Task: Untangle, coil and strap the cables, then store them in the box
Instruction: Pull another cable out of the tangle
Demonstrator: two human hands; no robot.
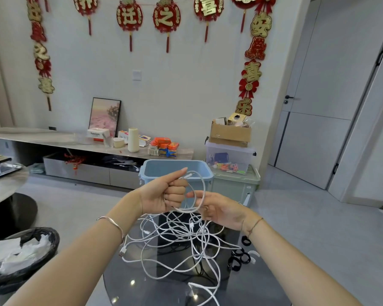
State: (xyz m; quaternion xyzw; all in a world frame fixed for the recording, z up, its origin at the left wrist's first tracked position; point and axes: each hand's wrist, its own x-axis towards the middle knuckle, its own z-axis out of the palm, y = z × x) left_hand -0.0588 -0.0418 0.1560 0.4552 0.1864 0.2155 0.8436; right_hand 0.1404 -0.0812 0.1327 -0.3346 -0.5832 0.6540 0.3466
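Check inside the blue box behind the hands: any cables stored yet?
None visible. The blue box shows only its bare inner walls near the rim. Its floor and front part are hidden by the left hand, the right hand and the white cable loop.

Living room with a long low cabinet against a white wall.
Above the cabinet hang red-and-gold paper decorations; a framed picture leans on its top; to its right stands a grey door; in front of it spreads pale grey floor, evenly lit.

Head camera looks forward-down, close above cables.
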